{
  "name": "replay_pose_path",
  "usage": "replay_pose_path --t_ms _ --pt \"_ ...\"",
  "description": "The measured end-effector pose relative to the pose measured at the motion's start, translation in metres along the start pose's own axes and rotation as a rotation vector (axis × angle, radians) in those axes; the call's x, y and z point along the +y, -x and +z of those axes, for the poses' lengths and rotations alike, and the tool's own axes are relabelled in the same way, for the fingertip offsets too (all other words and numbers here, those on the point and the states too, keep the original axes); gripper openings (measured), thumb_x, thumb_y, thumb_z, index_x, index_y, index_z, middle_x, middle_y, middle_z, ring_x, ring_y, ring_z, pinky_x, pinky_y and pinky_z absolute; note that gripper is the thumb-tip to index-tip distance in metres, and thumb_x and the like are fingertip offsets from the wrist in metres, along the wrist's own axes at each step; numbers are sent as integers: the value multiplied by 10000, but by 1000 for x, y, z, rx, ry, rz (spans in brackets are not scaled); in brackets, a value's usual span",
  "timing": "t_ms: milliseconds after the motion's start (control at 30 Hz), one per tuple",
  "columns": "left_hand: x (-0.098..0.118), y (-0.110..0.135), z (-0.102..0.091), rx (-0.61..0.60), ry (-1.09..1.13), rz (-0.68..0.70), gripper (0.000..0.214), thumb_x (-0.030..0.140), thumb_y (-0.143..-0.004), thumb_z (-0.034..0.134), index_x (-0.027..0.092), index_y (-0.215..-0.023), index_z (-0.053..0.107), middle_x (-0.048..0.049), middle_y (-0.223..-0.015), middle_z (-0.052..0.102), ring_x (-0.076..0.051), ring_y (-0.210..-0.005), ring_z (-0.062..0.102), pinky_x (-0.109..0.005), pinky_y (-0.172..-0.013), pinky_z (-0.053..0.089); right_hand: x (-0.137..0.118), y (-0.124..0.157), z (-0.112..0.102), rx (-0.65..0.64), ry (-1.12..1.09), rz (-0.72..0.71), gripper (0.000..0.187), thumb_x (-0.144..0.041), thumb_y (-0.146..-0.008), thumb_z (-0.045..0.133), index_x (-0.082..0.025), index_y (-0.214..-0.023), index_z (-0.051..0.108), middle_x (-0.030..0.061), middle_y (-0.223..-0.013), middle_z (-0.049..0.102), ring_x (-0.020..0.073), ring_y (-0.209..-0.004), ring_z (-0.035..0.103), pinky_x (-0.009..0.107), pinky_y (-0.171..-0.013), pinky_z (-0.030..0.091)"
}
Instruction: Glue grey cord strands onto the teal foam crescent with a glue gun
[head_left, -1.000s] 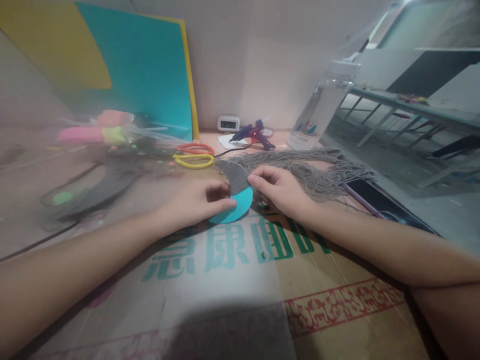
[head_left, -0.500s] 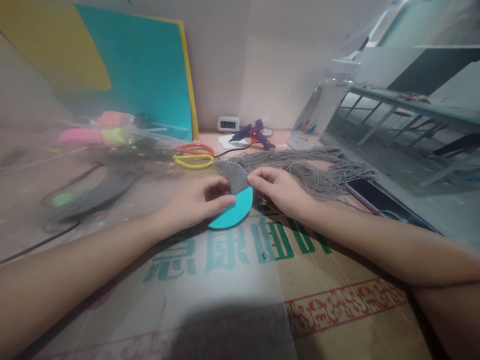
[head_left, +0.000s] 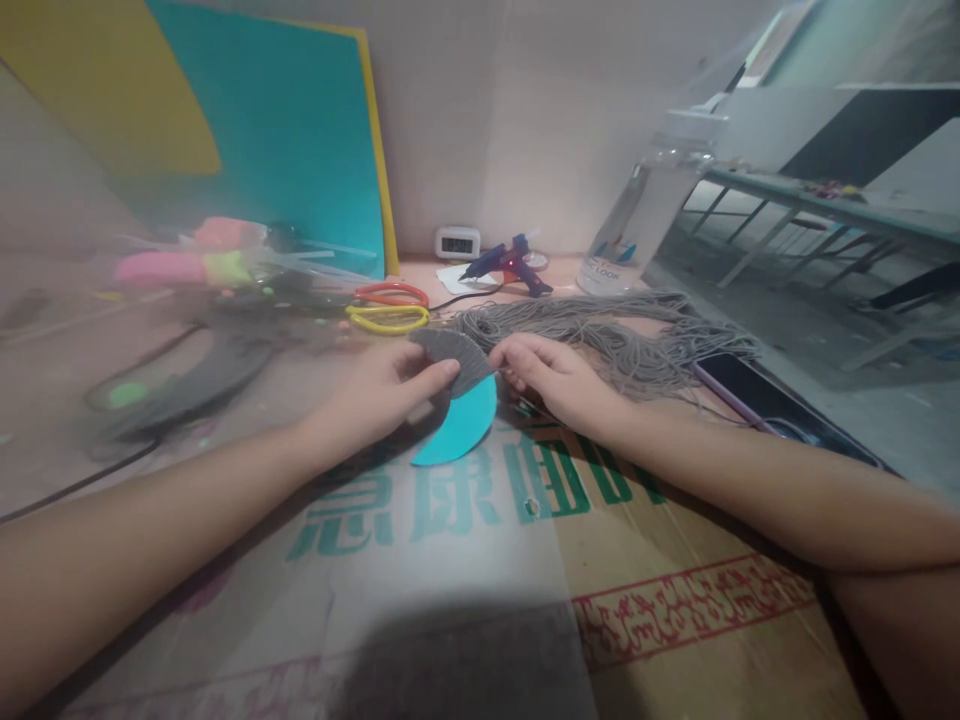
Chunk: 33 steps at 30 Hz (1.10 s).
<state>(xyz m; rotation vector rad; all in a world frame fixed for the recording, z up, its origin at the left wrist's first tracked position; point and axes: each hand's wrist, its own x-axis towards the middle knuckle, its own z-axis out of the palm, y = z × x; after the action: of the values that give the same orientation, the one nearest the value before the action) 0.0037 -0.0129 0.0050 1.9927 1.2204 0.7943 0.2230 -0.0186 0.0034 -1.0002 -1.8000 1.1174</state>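
A turquoise crescent-shaped piece (head_left: 463, 425), apparently card or foam, is wound with grey yarn (head_left: 463, 362) over its upper part, while its lower part is bare. My left hand (head_left: 397, 385) grips the wound part, thumb across its front. At the crescent's right edge, my right hand (head_left: 544, 375) is closed in a pinch on the grey yarn; the strand itself is barely visible. Behind that hand lies a loose heap of grey yarn (head_left: 637, 335). Scissors with red and yellow handles (head_left: 388, 308) rest just beyond my left hand.
A blue glue gun (head_left: 506, 264) and a small white digital clock (head_left: 457, 242) stand at the back. A clear bottle (head_left: 637, 220) and a phone (head_left: 780, 405) are on the right. Blurred pink and yellow items (head_left: 202, 262) lie left. Printed cardboard (head_left: 480, 580) covers the near surface.
My left hand has shifted its hold up onto the wound part, its thumb leaving the bare turquoise. The crescent has tilted slightly. My right hand stays near its right edge.
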Motion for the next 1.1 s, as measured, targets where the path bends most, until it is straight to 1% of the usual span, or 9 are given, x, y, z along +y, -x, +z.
replay_pose_path --t_ms 167,300,467,567,700,800,900,1000,1100 --pt "-3 -1 -1 23 -28 -18 458 590 -849 516 165 -716 621 -30 -698 657 -186 -666 596 -275 -598 415 3 -3 -2 -31 -15 -15 224 -384 -832 631 -167 -853 581 -34 -683 541 90 -599 481 227 -544 385" --pt "-4 -1 -2 51 -71 -55 487 614 -841 512 156 -713 615 -23 -669 649 -175 -635 587 -261 -574 406 4 -4 -3 8 16 -24 184 -334 -818 634 -159 -835 579 -30 -685 538 90 -596 477 233 -553 385" --pt "-3 1 -2 -38 -26 -70 498 605 -848 513 158 -640 589 13 -534 571 -129 -490 509 -233 -464 334 7 -4 -1 49 44 -14 178 -340 -834 620 -170 -811 570 -31 -667 534 90 -576 472 234 -536 392" --pt "-3 0 -1 -68 18 -59 479 589 -854 511 156 -674 606 2 -582 604 -139 -528 540 -234 -494 372 7 -5 0 30 39 -1 153 -321 -837 615 -175 -863 580 -20 -705 558 97 -596 501 239 -548 420" --pt "-2 -1 -1 22 -36 -61 476 590 -850 512 151 -697 613 -15 -640 632 -157 -593 567 -247 -551 404 5 -3 0 101 -12 -30 232 -289 -840 610 -215 -1037 513 -17 -816 573 97 -606 529 242 -552 442" --pt "-3 -2 -2 143 -102 -109 490 606 -849 498 148 -706 599 -25 -654 637 -169 -607 574 -260 -551 393 1 -1 -1 158 67 -55 146 -334 -869 578 -200 -869 520 -33 -717 530 91 -587 496 239 -565 424" --pt "-4 -2 -2 185 -96 -125 500 617 -845 501 142 -721 597 -38 -681 648 -173 -621 586 -264 -555 402 -2 0 -1 62 186 -19 256 -384 -886 543 -170 -748 564 -19 -654 545 100 -597 493 245 -583 409" --pt "-4 -1 -1 114 1 -142 491 620 -838 519 142 -780 612 -29 -676 649 -155 -569 571 -245 -504 400 -3 1 2 -9 217 -16 231 -365 -880 549 -158 -793 604 -10 -685 579 107 -623 506 246 -596 408" --pt "-3 0 0 4 124 -66 423 558 -853 544 155 -932 644 -33 -809 700 -160 -651 613 -230 -543 446 -2 2 2 13 200 -52 209 -344 -888 536 -162 -799 588 -23 -677 543 97 -610 480 236 -592 402"
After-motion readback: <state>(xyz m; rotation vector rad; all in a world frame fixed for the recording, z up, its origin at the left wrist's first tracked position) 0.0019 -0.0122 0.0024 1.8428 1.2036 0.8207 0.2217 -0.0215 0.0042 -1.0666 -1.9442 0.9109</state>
